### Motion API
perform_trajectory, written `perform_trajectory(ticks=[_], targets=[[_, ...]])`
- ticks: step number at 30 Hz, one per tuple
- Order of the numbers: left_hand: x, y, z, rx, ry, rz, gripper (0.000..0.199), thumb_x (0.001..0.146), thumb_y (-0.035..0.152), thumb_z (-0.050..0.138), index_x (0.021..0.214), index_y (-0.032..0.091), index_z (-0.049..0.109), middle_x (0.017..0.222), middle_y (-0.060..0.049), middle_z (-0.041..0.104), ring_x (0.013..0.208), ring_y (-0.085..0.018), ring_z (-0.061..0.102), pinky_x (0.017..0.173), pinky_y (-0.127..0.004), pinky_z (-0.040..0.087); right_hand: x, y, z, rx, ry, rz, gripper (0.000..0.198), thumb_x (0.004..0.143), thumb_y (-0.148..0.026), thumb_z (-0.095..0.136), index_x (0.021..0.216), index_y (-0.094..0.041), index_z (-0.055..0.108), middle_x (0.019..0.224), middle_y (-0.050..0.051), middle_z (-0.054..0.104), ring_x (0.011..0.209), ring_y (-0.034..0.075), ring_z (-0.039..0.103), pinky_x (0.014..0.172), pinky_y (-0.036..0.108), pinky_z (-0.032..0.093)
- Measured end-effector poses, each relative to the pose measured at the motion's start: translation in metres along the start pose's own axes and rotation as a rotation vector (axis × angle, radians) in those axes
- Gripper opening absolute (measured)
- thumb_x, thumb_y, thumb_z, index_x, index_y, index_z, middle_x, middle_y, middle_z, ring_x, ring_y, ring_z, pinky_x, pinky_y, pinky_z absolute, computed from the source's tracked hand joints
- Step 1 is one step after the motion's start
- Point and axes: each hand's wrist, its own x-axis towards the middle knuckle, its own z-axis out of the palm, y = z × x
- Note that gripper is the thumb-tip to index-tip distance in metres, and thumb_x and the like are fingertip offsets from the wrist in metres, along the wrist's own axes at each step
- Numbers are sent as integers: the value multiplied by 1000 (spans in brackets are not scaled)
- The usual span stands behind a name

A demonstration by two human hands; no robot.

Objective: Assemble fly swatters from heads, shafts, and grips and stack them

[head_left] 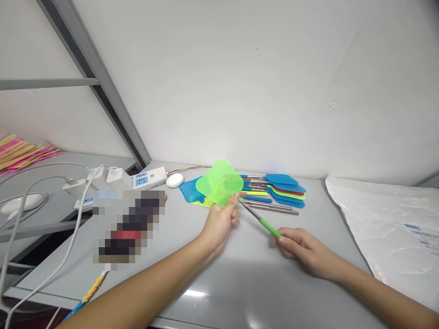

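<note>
Near the centre of the frame, a green fly swatter (220, 183) is held above the grey tabletop (212, 292), its mesh head towards the upper left and its handle slanting down to the right. The left hand (222, 224) grips it where the head meets the metal shaft — thumb laid along the front, fingers curled in. The right hand (303, 251), right of centre and lower, pinches the end of the green handle between thumb and fingers.

Just behind, right of centre, lies a stack of fly swatters (286, 189) in blue, yellow-green and red, their heads pointing right. Beside the raised green head, on its left, a blue mesh head (192, 189) rests on the table, partly hidden.

Left of centre are a white oval object (174, 180) and a white power strip (149, 178); nearer the lower left, a pixelated object (132, 228) cannot be made out. White plastic sheeting (384, 228) covers the right side — and pink and yellow strips (25, 153) lie at the far left edge.
</note>
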Motion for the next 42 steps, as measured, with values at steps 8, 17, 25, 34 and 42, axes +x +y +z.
perform_trajectory(ticks=[8, 17, 25, 34, 42], targets=[[-1, 1, 0, 34, -33, -16, 42, 83, 52, 59, 103, 16, 66, 48, 10, 20, 45, -6, 19, 48, -23, 22, 1, 5, -4, 141, -3, -11, 39, 96, -49, 38, 90, -16, 58, 56, -7, 27, 53, 8, 20, 51, 25, 16], [-4, 16, 1, 219, -140, 79, 39, 86, 49, 55, 104, 16, 66, 53, 7, 28, 50, -7, 26, 50, -24, 20, 2, -6, -1, -166, 24, -36, 38, 96, -46, 37, 81, -18, 56, 67, -2, 52, 62, 10, 43, 61, 23, 34], [-13, 24, 5, 192, -197, 61, 31, 89, 43, 53, 92, 16, 69, 57, 0, 54, 54, -11, 44, 63, -26, 37, 5, -7, 1, -306, 21, -66, 39, 97, -44, 36, 72, -19, 54, 73, 0, 54, 68, 12, 49, 67, 23, 38], [-15, 24, 5, -34, -204, -11, 41, 94, 40, 38, 91, 13, 69, 66, -6, 65, 67, -16, 56, 75, -29, 42, 4, -4, 0, -341, 15, -48, 38, 97, -43, 37, 73, -20, 53, 73, 0, 55, 69, 12, 51, 67, 24, 39], [-13, 24, 7, -47, -136, -7, 32, 90, 38, 48, 79, 13, 64, 73, -6, 67, 60, -13, 56, 72, -28, 43, 5, -6, 1, -402, 19, -67, 40, 96, -46, 35, 71, -20, 53, 72, 0, 55, 70, 14, 52, 69, 25, 39]])
